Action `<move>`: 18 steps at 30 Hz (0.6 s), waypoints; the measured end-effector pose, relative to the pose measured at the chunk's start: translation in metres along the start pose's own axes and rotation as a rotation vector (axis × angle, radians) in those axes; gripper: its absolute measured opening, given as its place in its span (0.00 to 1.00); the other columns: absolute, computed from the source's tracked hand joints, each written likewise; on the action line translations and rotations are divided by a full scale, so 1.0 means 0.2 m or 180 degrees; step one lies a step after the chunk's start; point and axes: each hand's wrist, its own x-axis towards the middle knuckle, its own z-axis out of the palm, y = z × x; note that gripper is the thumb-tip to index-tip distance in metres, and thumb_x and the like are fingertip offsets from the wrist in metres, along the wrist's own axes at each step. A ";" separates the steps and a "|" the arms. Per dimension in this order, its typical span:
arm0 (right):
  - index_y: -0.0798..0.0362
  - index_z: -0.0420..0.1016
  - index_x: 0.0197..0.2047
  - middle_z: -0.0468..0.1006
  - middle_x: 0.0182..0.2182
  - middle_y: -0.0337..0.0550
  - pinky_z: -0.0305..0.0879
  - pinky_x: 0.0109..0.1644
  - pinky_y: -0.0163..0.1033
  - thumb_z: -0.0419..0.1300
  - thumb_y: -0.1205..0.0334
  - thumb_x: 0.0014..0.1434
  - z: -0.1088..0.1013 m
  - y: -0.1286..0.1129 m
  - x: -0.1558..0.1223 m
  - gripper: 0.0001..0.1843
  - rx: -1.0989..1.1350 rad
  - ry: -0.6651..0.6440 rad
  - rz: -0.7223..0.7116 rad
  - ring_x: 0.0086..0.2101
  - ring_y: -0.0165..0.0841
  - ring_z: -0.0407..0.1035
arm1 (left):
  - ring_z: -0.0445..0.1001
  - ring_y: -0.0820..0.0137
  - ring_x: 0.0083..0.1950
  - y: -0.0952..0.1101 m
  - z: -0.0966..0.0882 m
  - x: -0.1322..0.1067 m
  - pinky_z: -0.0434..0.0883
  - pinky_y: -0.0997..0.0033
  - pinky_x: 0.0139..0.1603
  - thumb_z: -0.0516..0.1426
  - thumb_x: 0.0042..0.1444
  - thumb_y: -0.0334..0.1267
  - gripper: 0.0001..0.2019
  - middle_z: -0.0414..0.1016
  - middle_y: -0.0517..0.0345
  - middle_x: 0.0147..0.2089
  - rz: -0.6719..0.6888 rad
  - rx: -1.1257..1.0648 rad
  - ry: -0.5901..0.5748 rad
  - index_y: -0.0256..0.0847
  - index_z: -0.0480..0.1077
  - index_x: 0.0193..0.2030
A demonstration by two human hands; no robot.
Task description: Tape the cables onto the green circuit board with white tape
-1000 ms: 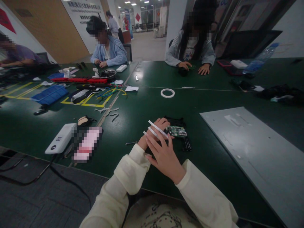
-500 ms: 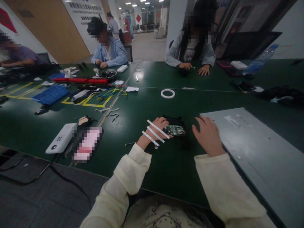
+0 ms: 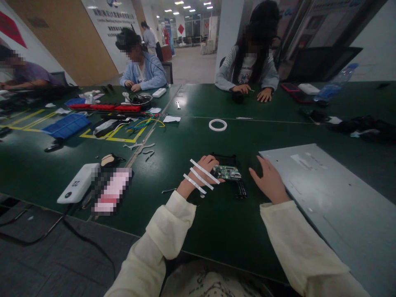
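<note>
My left hand [image 3: 201,173], with white tape strips across its back, is closed on the left end of a green circuit board [image 3: 229,172]. Black plastic frame parts [image 3: 225,158] show behind the board, and a black piece [image 3: 241,189] lies at its lower right. How these parts join the board I cannot tell. My right hand [image 3: 268,180] hovers to the right of the board, fingers apart and holding nothing. It is close to the left edge of a grey panel [image 3: 328,189].
A roll of white tape [image 3: 218,125] lies ahead. To the left are a white power bank [image 3: 78,183], a phone [image 3: 113,192], a mouse [image 3: 110,159], a blue tray [image 3: 66,125] and several wires [image 3: 145,123]. Two people sit across the table; another is at far left.
My right hand has shifted slightly, still apart from the board. The black piece at the board's lower right shows more clearly now. My left hand keeps its hold.
</note>
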 end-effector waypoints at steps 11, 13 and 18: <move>0.55 0.49 0.65 0.61 0.58 0.52 0.58 0.58 0.49 0.51 0.53 0.58 -0.09 -0.15 -0.08 0.34 0.0588 0.0036 0.0025 0.56 0.43 0.58 | 0.66 0.61 0.48 -0.02 -0.05 0.00 0.67 0.58 0.48 0.61 0.45 0.54 0.25 0.65 0.49 0.47 -0.0195 -0.0289 0.0463 0.39 0.65 0.45; 0.54 0.50 0.64 0.62 0.58 0.51 0.59 0.57 0.49 0.51 0.54 0.59 -0.11 -0.20 -0.10 0.32 0.0671 -0.0070 -0.0008 0.55 0.42 0.59 | 0.66 0.61 0.48 -0.03 -0.06 0.00 0.67 0.58 0.48 0.61 0.45 0.53 0.25 0.65 0.49 0.47 -0.0235 -0.0314 0.0549 0.39 0.65 0.45; 0.52 0.49 0.65 0.60 0.59 0.48 0.59 0.58 0.49 0.51 0.57 0.57 -0.13 -0.29 -0.15 0.33 0.1002 -0.0302 -0.0167 0.56 0.41 0.59 | 0.66 0.61 0.49 -0.03 -0.08 -0.01 0.67 0.58 0.49 0.60 0.46 0.53 0.26 0.64 0.49 0.48 -0.0230 -0.0299 0.0649 0.38 0.64 0.46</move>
